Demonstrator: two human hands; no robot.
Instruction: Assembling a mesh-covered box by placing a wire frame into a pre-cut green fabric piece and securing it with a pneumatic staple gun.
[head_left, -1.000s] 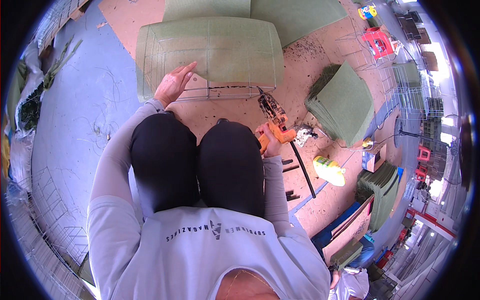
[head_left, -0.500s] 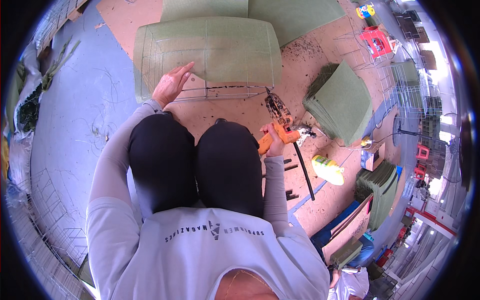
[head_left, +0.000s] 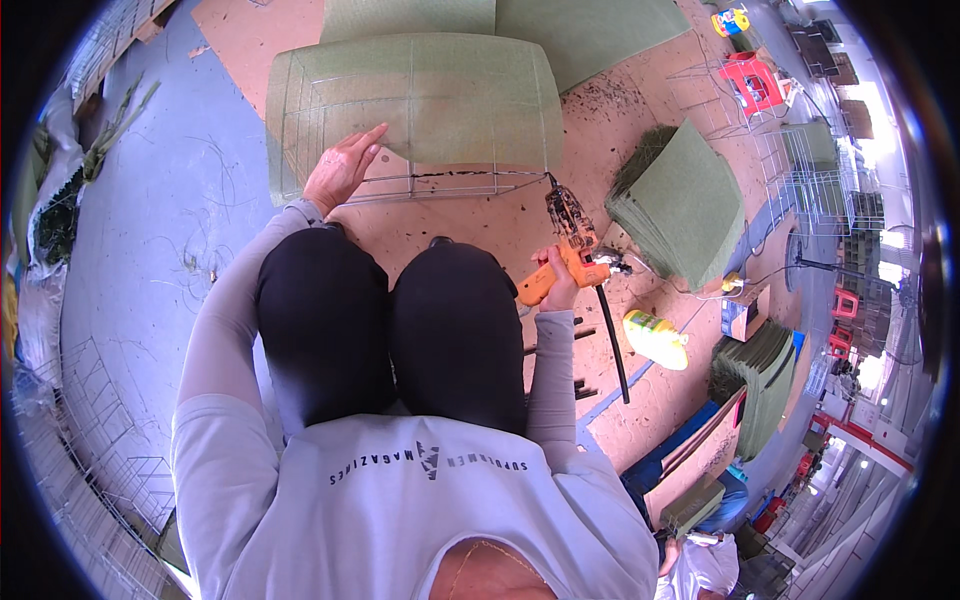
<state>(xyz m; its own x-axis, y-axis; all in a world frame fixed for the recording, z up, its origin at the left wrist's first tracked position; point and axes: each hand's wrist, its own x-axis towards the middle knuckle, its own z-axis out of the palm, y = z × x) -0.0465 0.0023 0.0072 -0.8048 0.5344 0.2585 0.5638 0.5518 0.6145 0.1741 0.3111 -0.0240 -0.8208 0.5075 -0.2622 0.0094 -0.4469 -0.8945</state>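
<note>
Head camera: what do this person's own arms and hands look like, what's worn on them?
Both arms wear long, close-fitting pale grey sleeves reaching the wrists. The left hand and right hand are bare: no gloves, and no rings, watch or markings visible.

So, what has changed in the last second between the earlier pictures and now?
Very little. The right hand has lifted the orange glue gun slightly toward the lower right corner of the green fabric-covered wire frame. The left hand stays flat on that frame's lower left edge; the knees and the yellow bottle have not moved.
</note>
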